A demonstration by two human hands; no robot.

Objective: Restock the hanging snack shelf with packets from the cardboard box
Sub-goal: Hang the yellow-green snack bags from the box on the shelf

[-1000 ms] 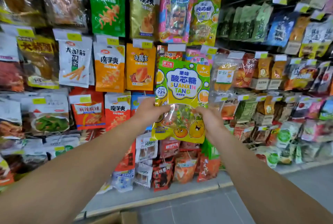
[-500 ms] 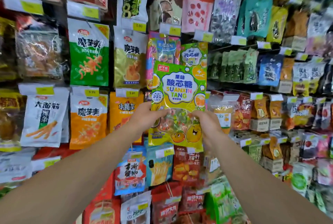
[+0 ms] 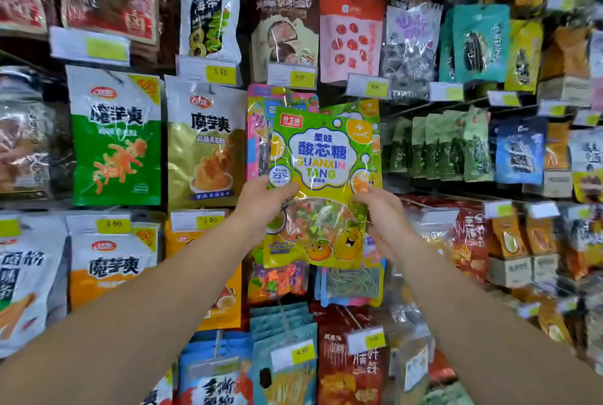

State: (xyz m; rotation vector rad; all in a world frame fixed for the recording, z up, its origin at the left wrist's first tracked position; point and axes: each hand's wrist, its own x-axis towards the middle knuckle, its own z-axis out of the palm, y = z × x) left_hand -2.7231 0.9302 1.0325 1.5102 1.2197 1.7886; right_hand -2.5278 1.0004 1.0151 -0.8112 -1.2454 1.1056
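Green-and-yellow foil marks the candy packet (image 3: 321, 189), which is gripped upright between both hands in front of the hanging snack shelf (image 3: 456, 101). Its left edge is pinched by the left hand (image 3: 261, 205), thumb across the front; its right edge is clasped by the right hand (image 3: 380, 218). Above the hands, a matching packet (image 3: 357, 109) is partly covered. Left of the left hand, a gold packet (image 3: 205, 143) is hung.

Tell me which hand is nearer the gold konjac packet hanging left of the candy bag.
Left. The left hand grips the candy bag beside the gold konjac packet; the right hand holds its far edge.
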